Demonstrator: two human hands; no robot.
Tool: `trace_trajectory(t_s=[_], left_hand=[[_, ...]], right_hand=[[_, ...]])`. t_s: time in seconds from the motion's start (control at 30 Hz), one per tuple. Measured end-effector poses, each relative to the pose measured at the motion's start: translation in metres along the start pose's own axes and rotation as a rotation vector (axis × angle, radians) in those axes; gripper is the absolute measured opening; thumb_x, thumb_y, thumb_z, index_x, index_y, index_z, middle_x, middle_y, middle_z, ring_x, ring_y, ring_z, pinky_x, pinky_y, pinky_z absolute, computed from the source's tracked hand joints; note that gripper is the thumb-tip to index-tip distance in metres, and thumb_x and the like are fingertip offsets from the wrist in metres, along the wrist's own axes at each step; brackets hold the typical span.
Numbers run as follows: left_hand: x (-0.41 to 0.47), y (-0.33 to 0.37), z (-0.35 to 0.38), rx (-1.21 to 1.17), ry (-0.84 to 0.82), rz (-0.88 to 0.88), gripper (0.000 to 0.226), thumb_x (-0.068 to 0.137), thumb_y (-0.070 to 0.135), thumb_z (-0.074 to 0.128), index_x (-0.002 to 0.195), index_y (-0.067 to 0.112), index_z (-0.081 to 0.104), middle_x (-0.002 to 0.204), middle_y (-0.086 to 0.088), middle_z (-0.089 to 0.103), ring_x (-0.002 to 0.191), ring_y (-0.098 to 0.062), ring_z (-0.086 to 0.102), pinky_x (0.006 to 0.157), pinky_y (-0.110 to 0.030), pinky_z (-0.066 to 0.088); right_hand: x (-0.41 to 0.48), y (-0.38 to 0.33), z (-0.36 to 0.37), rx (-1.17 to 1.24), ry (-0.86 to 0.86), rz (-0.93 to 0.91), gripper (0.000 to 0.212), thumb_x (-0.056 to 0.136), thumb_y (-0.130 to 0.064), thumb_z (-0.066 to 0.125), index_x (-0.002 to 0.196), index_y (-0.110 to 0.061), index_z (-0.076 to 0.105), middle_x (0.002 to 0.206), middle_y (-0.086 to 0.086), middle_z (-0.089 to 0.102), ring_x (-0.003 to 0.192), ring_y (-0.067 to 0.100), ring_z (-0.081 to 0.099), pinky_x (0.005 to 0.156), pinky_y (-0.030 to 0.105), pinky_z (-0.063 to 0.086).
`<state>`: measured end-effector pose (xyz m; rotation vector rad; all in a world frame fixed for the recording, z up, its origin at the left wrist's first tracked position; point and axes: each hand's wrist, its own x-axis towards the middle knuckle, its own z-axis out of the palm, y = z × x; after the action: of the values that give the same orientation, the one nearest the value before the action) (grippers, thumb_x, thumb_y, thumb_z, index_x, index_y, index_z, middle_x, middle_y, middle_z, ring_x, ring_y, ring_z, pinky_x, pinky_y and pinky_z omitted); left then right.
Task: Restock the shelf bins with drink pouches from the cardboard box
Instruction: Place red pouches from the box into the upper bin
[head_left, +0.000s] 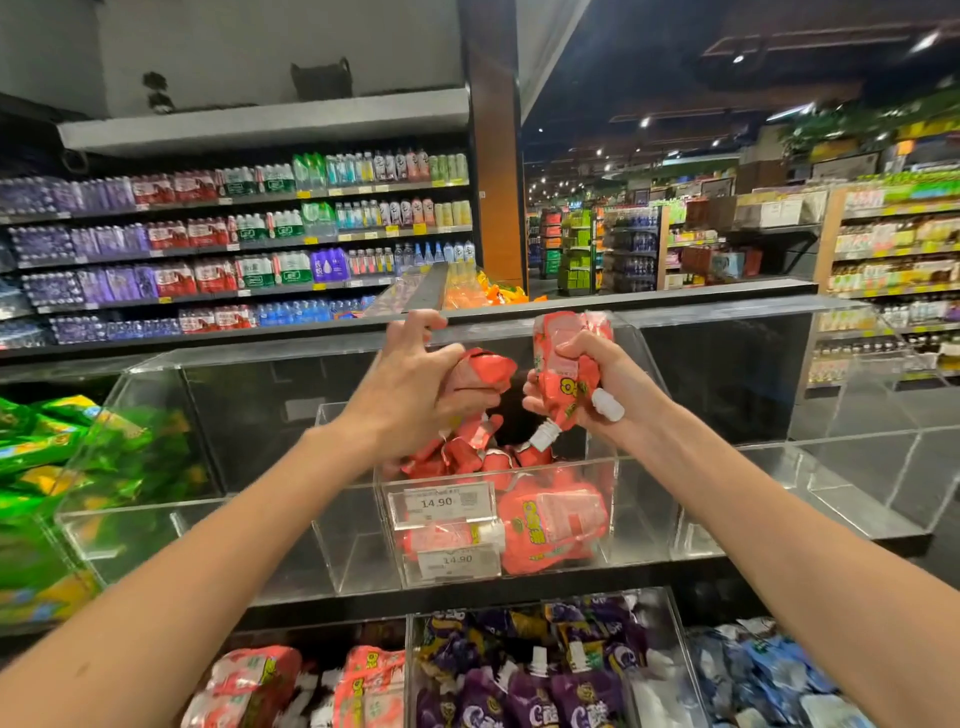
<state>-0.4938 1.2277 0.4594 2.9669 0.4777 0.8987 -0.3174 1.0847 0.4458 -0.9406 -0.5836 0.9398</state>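
A clear acrylic shelf bin (639, 499) at the middle holds several red drink pouches (550, 525) with white caps. My left hand (415, 384) grips a crumpled red pouch (480, 379) above the bin's back part. My right hand (587, 384) grips another red pouch (569, 358), held nearly upright with its white cap (608, 404) pointing down and right. Both hands hover just over the pile inside the bin. The cardboard box is out of view.
A price tag reading 14.90 (447, 503) hangs on the bin front. Green pouches (62, 452) fill the bin to the left. An acrylic bin (857, 467) stands to the right. Below are bins of red (291, 686), purple (535, 670) and blue pouches (769, 675).
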Motion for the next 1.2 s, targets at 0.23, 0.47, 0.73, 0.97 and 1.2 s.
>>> trace_trajectory(t_s=[0.23,0.47,0.73,0.97,1.2], left_hand=[[0.014,0.011,0.017,0.200,-0.527,0.023,0.033,0.083,0.044,0.076,0.106,0.025,0.062,0.100,-0.001,0.066,0.079,-0.020,0.054,0.063,-0.032,0.043],[0.033,0.020,0.049,0.305,-0.785,-0.043,0.027,0.087,0.029,0.068,0.110,0.015,0.068,0.084,0.007,0.055,0.107,-0.027,0.059,0.110,-0.051,0.039],[0.029,0.012,0.051,0.115,-1.010,-0.293,0.099,0.084,0.078,0.048,0.155,0.013,0.027,0.160,-0.004,0.031,0.141,-0.030,0.039,0.111,-0.045,0.038],[0.036,-0.003,0.017,-0.364,-0.710,-0.269,0.032,0.091,0.031,0.071,0.120,0.017,0.068,0.095,-0.010,0.075,0.067,-0.016,0.067,0.068,-0.035,0.060],[0.039,0.007,0.008,-0.918,-0.318,-0.276,0.072,0.084,0.015,0.074,0.144,0.035,0.040,0.119,0.002,0.068,0.101,-0.014,0.070,0.076,-0.033,0.055]], right_hand=[[-0.004,-0.008,0.007,-0.378,0.187,-0.272,0.015,0.080,-0.006,0.067,0.092,-0.007,0.059,0.079,0.008,0.062,0.074,0.017,0.065,0.066,0.030,0.059],[-0.013,0.001,0.013,-0.591,0.202,-0.300,0.018,0.077,-0.008,0.073,0.093,-0.004,0.067,0.087,0.015,0.071,0.076,0.018,0.069,0.070,0.030,0.060],[-0.019,0.001,0.005,-0.614,0.199,-0.294,0.021,0.079,-0.017,0.078,0.097,-0.012,0.068,0.095,0.009,0.075,0.084,0.018,0.074,0.069,0.026,0.061],[-0.014,0.003,0.000,-0.576,0.196,-0.306,0.013,0.080,-0.015,0.077,0.090,-0.012,0.069,0.087,0.007,0.074,0.072,0.011,0.072,0.060,0.020,0.057],[0.003,-0.011,0.007,-1.166,0.006,-0.400,0.019,0.071,-0.033,0.080,0.076,-0.017,0.074,0.070,-0.004,0.073,0.067,0.007,0.068,0.064,0.030,0.058]])
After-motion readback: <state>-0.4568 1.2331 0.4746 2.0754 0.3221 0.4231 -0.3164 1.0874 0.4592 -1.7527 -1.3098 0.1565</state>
